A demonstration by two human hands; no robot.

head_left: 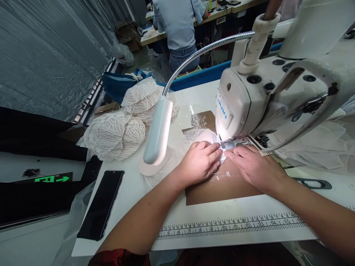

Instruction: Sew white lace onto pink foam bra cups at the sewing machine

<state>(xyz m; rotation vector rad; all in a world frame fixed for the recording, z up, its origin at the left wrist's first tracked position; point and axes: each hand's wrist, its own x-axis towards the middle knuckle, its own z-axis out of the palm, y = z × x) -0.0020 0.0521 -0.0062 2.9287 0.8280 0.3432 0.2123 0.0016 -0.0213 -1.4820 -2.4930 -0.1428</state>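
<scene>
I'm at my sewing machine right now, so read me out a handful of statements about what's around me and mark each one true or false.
1. The left hand and right hand are both close under the head of the sewing machine. True.
2. The black phone lies to the right of the right hand. False: it lies on the left part of the table.
3. A measuring scale runs along the near edge of the table. True.
4. The lamp hangs from a straight neck. False: its metal neck is curved.
5. A pile of white lace lies to the left of the lamp. True.
</scene>
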